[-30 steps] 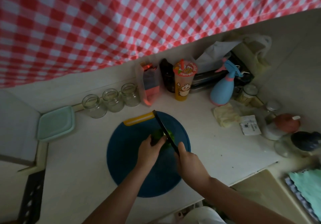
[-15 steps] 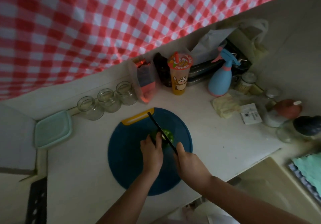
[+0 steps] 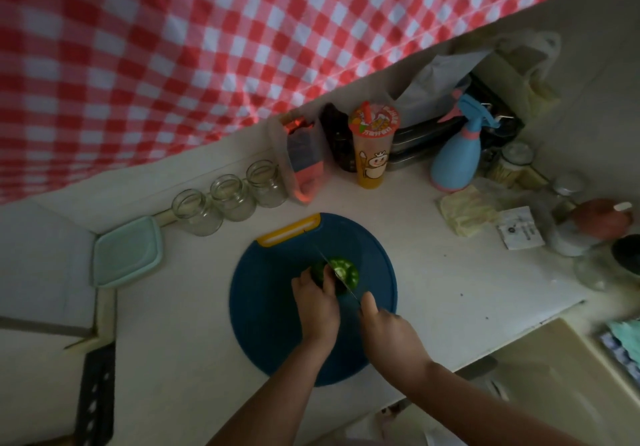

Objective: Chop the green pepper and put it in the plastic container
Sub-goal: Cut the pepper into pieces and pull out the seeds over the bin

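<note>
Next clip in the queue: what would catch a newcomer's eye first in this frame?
The big red-and-white checked cloth fills the top of the view, hanging above the counter. Below it, on the round blue cutting board at centre, the left hand holds a green pepper while the right hand grips a knife whose blade lies across it. The pale green plastic container sits at the counter's far left, apart from the board.

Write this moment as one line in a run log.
step: slicing | left hand holds green pepper on round blue cutting board | right hand grips thin-bladed knife across pepper | pale green plastic container apart, left
</note>
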